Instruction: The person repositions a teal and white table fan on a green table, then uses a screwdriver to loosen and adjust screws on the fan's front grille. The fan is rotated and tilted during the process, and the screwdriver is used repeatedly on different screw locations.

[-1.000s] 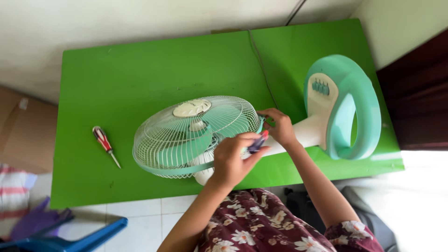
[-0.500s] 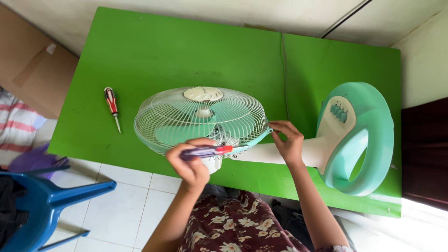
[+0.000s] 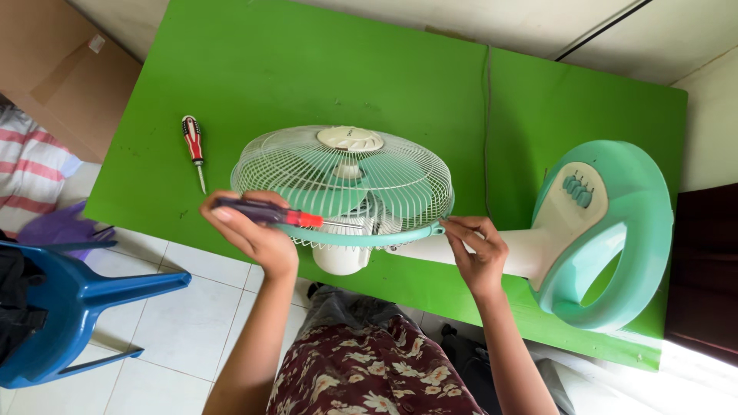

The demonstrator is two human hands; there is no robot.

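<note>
A mint-green and white table fan (image 3: 346,184) lies on its back on a green table (image 3: 307,69), with its wire grille facing up and its round base (image 3: 607,230) to the right. My left hand (image 3: 250,230) holds a purple and red screwdriver (image 3: 269,213) level along the grille's near rim, tip pointing right. My right hand (image 3: 477,253) pinches the small clip on the grille's rim where it meets the white neck.
A second screwdriver (image 3: 192,146) with a red and black handle lies on the table to the left of the fan. The fan's cord (image 3: 486,115) runs toward the far edge. A blue plastic chair (image 3: 69,300) stands at the lower left, a cardboard box (image 3: 61,69) beyond it.
My left hand has carried the screwdriver leftward along the grille rim, away from my right hand. The view has shifted, so the fan sits more central.
</note>
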